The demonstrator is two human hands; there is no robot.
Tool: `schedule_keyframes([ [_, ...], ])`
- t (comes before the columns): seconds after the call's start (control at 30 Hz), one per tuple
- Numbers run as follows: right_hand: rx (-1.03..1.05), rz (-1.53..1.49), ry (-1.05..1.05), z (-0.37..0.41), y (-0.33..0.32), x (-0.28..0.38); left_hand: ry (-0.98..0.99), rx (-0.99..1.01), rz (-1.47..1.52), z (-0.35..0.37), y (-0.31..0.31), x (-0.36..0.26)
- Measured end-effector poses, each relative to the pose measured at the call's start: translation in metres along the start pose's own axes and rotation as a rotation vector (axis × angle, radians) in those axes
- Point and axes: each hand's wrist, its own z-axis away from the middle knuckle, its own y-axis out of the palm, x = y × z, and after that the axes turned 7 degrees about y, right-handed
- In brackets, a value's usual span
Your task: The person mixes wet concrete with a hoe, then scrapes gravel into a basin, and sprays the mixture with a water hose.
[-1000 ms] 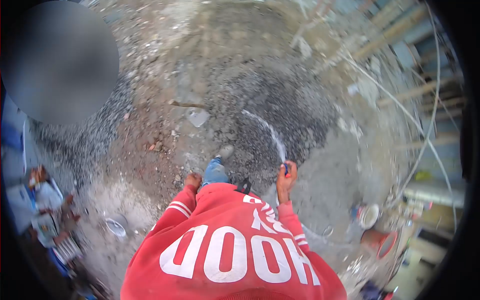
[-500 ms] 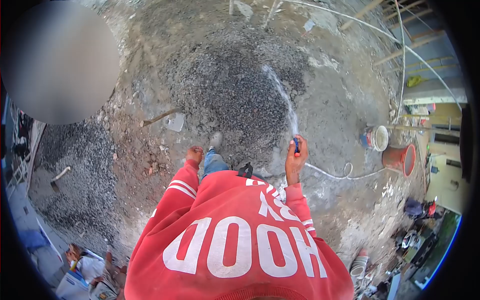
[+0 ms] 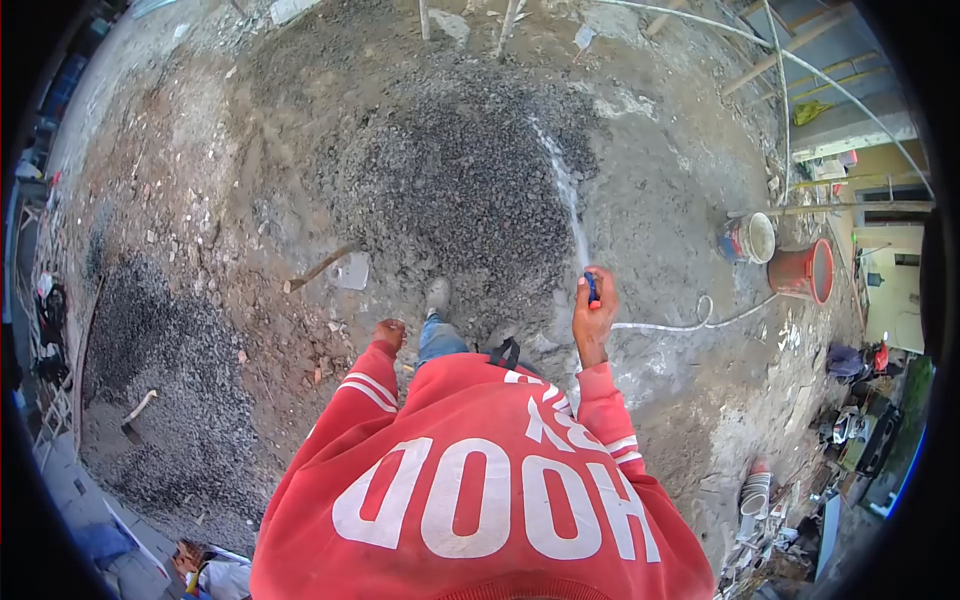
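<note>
My right hand (image 3: 595,308) grips a blue spray nozzle (image 3: 590,288) on a pale hose (image 3: 655,327). From the nozzle a white jet of water (image 3: 567,190) shoots forward onto a heap of dark gravel (image 3: 455,185). Held low by my side, my left hand (image 3: 389,333) has its fingers curled, with nothing visible in them. A shovel (image 3: 352,271) with a short wooden handle lies on the ground ahead of my left hand. My shoe (image 3: 438,293) is at the near edge of the gravel.
A white bucket (image 3: 752,238) and a red bucket (image 3: 803,272) stand at the right, near the hose. Another gravel pile (image 3: 185,390) spreads at the left, with a wooden-handled tool (image 3: 138,412) on it. Stacked buckets (image 3: 756,492) lie at lower right. Poles (image 3: 850,207) line the building.
The view has shifted slightly, and a large blurred round patch at upper left is gone. Water still flows from the nozzle in my right hand. My left hand stays curled.
</note>
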Motion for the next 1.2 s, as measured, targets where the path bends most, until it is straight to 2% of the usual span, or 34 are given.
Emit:
schedule_keyframes([
  [0.13,0.003,0.030,0.027,0.013,0.004,0.008,-0.023,0.011,-0.027,-0.018,-0.019,-0.018],
  [0.23,0.029,0.073,0.013,0.021,0.006,0.020,0.030,0.011,-0.038,-0.026,-0.021,-0.034],
  [0.37,-0.005,0.127,-0.025,0.024,0.009,0.029,0.041,0.038,-0.019,-0.033,-0.009,-0.051],
  [0.43,0.038,0.145,0.052,0.025,0.006,0.040,0.048,0.074,-0.010,-0.036,-0.001,-0.052],
  [0.5,0.014,0.124,0.044,0.025,0.009,0.033,0.114,0.099,-0.005,-0.031,0.009,-0.058],
  [0.6,-0.014,0.116,0.026,0.026,0.011,0.032,0.069,0.146,-0.004,-0.019,0.019,-0.066],
  [1.0,0.019,0.095,0.061,0.035,0.022,0.013,0.023,0.187,-0.002,-0.031,-0.009,-0.024],
  [1.2,0.088,0.104,0.036,0.042,0.023,0.018,-0.070,0.177,-0.081,-0.021,-0.022,-0.040],
])
